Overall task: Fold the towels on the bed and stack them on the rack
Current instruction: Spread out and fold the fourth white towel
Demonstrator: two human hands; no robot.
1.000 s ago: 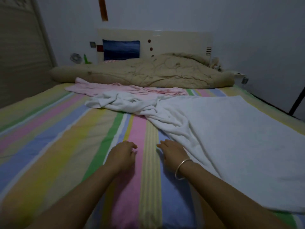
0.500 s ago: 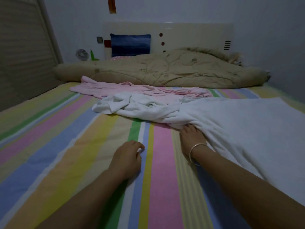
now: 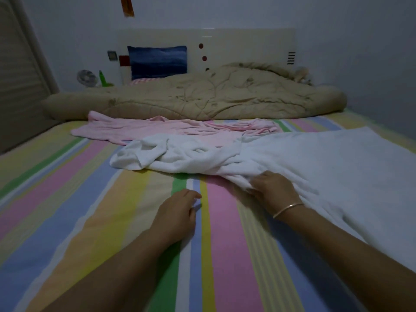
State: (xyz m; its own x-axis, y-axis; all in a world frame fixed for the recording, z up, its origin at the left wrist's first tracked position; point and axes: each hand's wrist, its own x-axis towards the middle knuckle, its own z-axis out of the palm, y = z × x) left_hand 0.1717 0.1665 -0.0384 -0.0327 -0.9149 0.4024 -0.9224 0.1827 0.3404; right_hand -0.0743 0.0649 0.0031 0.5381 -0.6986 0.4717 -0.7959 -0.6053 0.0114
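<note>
Only the right hand (image 3: 273, 191) grips the white towel (image 3: 326, 167) at its edge.

The room is dim, and a cold grey-blue cast lies over everything, so the colours of the striped sheet (image 3: 90, 199) look muted. The light is soft and even. It comes perhaps from above, because no hard shadow falls anywhere. The white towel (image 3: 315, 165) is the brightest area, without glare. The picture is soft and a little grainy, and the far headboard (image 3: 236, 46) is less sharp. At the edges the wide lens bends lines: the slatted panel (image 3: 20, 75) leans inward.
</note>
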